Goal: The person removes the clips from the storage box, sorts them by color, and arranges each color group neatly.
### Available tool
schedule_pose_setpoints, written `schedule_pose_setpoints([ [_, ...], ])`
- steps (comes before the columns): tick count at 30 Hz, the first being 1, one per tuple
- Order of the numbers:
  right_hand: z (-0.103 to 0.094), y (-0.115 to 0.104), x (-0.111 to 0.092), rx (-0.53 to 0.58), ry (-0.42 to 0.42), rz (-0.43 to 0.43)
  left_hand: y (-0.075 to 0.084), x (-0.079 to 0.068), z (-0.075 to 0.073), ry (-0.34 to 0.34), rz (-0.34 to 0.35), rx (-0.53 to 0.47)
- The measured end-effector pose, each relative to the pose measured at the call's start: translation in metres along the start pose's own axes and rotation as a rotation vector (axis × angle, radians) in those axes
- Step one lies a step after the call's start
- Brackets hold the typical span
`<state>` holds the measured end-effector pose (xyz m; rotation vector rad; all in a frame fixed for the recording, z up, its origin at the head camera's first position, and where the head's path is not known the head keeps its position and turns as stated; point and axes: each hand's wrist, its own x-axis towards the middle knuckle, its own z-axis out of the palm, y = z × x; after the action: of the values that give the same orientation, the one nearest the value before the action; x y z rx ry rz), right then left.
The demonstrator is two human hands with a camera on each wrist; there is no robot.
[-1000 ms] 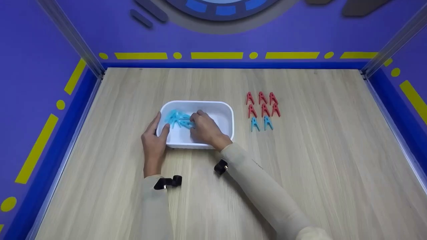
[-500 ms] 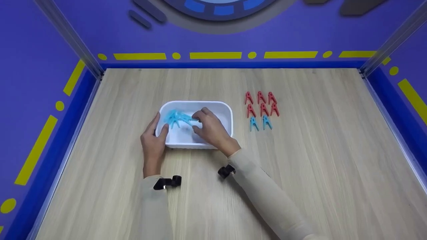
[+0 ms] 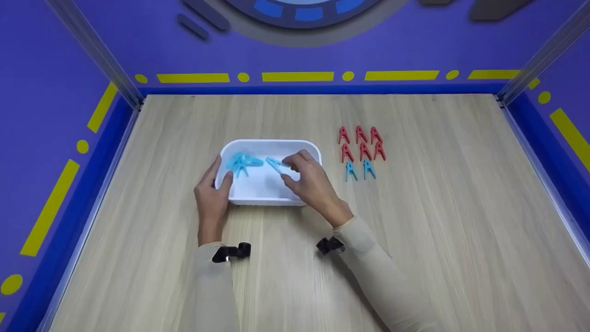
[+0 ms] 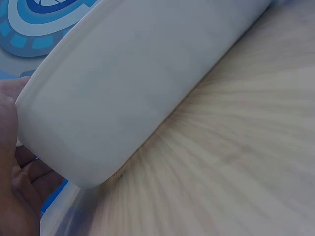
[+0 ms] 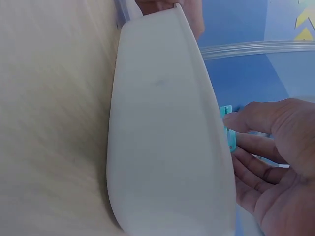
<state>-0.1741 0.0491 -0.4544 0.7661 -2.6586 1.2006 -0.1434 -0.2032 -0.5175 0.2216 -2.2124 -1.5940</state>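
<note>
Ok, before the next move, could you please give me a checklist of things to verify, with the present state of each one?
1. White box steadied: ok, the left hand grips its left end.
2. Blue clip secured: ok, the right hand pinches it.
3. This clip separate from the blue pile: ok, a gap shows between them in the head view.
4. This clip lifted enough to pass over the rim: cannot tell from these views.
5. Blue row as long as the red rows: not ok, two blue clips against three red ones per row.
</note>
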Motion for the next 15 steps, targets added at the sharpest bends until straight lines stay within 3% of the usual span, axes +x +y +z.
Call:
schedule_pose_setpoints([
  [8,-0.025,0.011,-0.015,0.0,0.072,0.055,0.001,0.0,0.0,-0.005,-0.008,-0.006],
  [15,-0.047,0.036,-0.028,0.008,0.143,0.104,0.001,-0.001,0.0,-0.006,-0.018,-0.006],
])
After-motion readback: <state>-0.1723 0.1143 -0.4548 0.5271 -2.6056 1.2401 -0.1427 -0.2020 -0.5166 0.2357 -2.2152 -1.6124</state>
